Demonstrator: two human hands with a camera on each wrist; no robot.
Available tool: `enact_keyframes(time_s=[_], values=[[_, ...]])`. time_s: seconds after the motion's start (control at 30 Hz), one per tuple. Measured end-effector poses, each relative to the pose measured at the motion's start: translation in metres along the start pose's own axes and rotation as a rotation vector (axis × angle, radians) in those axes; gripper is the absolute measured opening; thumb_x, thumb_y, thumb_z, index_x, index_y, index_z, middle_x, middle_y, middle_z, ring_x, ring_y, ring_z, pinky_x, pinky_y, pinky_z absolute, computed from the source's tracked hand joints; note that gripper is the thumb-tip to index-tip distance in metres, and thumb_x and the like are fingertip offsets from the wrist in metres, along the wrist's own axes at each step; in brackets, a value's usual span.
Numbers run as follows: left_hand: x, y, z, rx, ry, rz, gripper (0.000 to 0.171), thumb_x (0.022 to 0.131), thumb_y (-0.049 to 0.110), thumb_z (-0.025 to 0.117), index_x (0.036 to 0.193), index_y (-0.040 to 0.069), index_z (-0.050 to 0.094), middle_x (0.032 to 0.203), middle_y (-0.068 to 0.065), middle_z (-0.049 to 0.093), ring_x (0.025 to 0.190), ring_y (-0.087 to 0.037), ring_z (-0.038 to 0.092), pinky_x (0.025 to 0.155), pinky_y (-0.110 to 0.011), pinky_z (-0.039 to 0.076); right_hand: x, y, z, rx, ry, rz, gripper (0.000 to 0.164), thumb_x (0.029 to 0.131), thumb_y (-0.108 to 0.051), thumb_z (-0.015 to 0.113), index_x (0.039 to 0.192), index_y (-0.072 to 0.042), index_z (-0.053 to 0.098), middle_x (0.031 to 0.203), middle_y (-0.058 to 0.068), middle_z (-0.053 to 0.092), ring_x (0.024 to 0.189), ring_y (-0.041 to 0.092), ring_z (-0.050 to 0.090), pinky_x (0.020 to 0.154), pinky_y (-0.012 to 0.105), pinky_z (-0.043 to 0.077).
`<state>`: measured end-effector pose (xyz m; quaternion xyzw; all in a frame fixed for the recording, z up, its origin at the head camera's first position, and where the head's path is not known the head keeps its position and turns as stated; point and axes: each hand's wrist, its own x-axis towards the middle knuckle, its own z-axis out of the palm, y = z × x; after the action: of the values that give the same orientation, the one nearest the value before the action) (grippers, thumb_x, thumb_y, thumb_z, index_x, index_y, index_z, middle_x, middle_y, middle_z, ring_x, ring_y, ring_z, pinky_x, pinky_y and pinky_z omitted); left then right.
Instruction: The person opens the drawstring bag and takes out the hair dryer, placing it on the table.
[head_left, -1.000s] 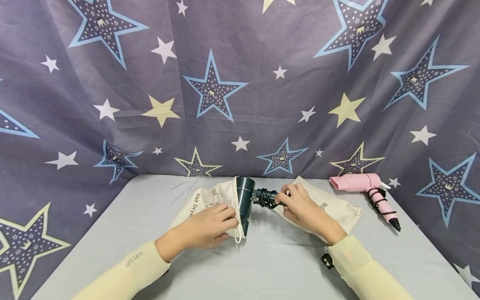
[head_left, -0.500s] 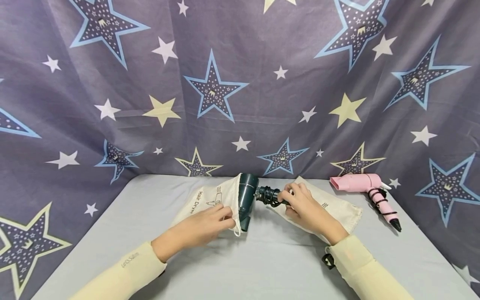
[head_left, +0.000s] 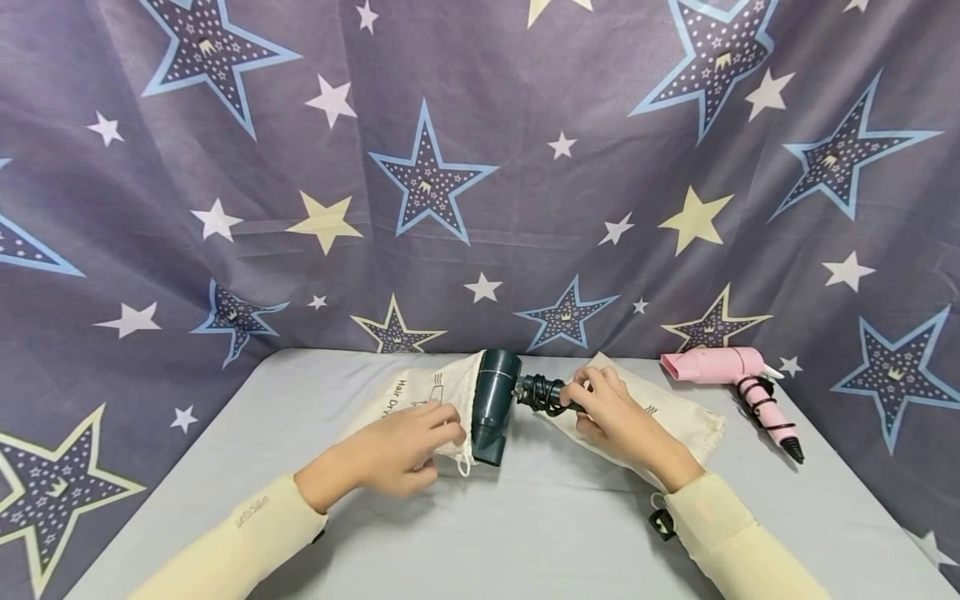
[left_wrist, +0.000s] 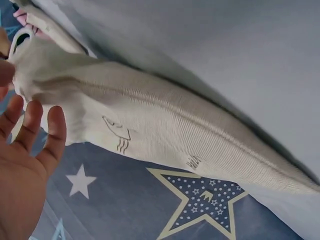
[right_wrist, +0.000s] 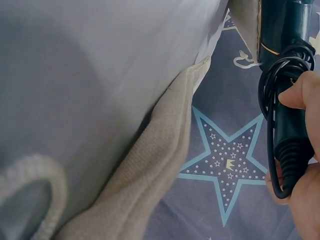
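Observation:
My right hand (head_left: 615,417) grips the handle of a dark green hair dryer (head_left: 497,392), its black cord (right_wrist: 285,75) wound round the handle. The dryer's barrel lies across the mouth of a cream drawstring bag (head_left: 408,387), printed "Hair Dryer", its nozzle pointing toward me outside the cloth. At that mouth is my left hand (head_left: 397,446), thumb and fingers apart, fingertips right at the cloth. In the left wrist view, several fingers (left_wrist: 35,120) extend loosely beside the bag's rim, near a white drawstring loop (left_wrist: 20,37).
A second cream bag (head_left: 675,417) lies flat under my right hand and wrist. Farther right, a pink hair dryer (head_left: 712,364) with a wound black cord lies on the grey-covered table (head_left: 570,533). A star-patterned curtain (head_left: 525,208) hangs behind and at both sides.
The green dryer has shifted slightly right, and its nozzle now shows outside the bag's mouth. My left hand has drawn back a little left and its thumb has spread from the fingers.

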<state>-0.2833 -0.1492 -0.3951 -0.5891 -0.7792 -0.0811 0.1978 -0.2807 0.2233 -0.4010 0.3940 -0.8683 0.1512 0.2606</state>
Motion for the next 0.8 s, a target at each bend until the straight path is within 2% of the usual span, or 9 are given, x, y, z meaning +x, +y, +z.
enact_keyframes(time_s=[0.07,0.17,0.27,0.33,0.4,0.5,0.67,0.8], values=[[0.003,-0.004,-0.002,-0.019,0.011,-0.065,0.034,0.082,0.012,0.063,0.115,0.016,0.059,0.107,0.006,0.051,0.09,-0.008,0.046,0.076,-0.026,0.047,0.0,-0.001,0.0,-0.005,0.006,-0.004,0.037,0.078,0.003,0.06,0.109,-0.017,0.06,0.111,0.003,0.05,0.097,0.021,0.042,0.08,0.039,0.041],[0.008,-0.013,-0.003,-0.038,0.027,-0.196,0.025,0.095,0.016,0.059,0.12,0.017,0.059,0.111,0.005,0.055,0.095,-0.008,0.05,0.079,-0.029,0.05,0.0,-0.002,0.0,-0.018,0.017,-0.012,0.036,0.078,0.003,0.06,0.108,-0.017,0.06,0.11,0.004,0.05,0.095,0.022,0.042,0.079,0.039,0.041],[0.012,-0.024,-0.002,-0.057,0.041,-0.3,0.027,0.097,0.015,0.06,0.124,0.017,0.059,0.118,0.004,0.056,0.104,-0.009,0.054,0.085,-0.032,0.053,0.0,-0.003,0.0,-0.028,0.024,-0.028,0.036,0.078,0.003,0.059,0.108,-0.017,0.061,0.109,0.004,0.05,0.094,0.022,0.042,0.078,0.039,0.041],[0.014,-0.032,0.0,-0.062,0.061,-0.314,0.031,0.095,0.011,0.063,0.124,0.015,0.058,0.12,0.001,0.055,0.106,-0.012,0.054,0.087,-0.035,0.053,0.001,-0.003,0.001,-0.034,0.026,-0.037,0.036,0.078,0.003,0.059,0.108,-0.017,0.061,0.109,0.004,0.05,0.094,0.023,0.042,0.078,0.039,0.041],[0.017,-0.04,0.003,-0.064,0.083,-0.297,0.034,0.09,0.005,0.065,0.123,0.011,0.058,0.119,-0.002,0.055,0.105,-0.017,0.053,0.087,-0.037,0.051,0.001,-0.003,0.0,-0.036,0.027,-0.046,0.036,0.078,0.003,0.059,0.109,-0.017,0.061,0.11,0.005,0.05,0.095,0.023,0.043,0.078,0.039,0.041],[0.023,-0.052,0.006,-0.05,0.103,-0.288,0.038,0.086,0.002,0.066,0.123,0.01,0.057,0.116,-0.004,0.054,0.099,-0.019,0.049,0.083,-0.036,0.048,0.0,-0.003,0.0,-0.04,0.033,-0.053,0.037,0.078,0.003,0.058,0.109,-0.017,0.061,0.11,0.005,0.05,0.094,0.023,0.043,0.078,0.039,0.042],[0.031,-0.068,0.012,-0.053,0.046,-0.35,0.046,0.084,0.0,0.066,0.128,0.01,0.055,0.121,-0.004,0.052,0.102,-0.021,0.046,0.085,-0.036,0.046,-0.001,-0.002,0.0,-0.042,0.042,-0.067,0.038,0.078,0.003,0.057,0.109,-0.017,0.062,0.109,0.005,0.05,0.093,0.025,0.044,0.077,0.039,0.041],[0.034,-0.08,0.018,-0.053,0.012,-0.33,0.047,0.08,-0.001,0.069,0.125,0.007,0.057,0.121,-0.005,0.053,0.104,-0.022,0.048,0.09,-0.038,0.046,-0.001,-0.002,0.001,-0.04,0.043,-0.076,0.038,0.078,0.003,0.057,0.11,-0.017,0.063,0.109,0.005,0.05,0.093,0.024,0.043,0.077,0.039,0.041]])
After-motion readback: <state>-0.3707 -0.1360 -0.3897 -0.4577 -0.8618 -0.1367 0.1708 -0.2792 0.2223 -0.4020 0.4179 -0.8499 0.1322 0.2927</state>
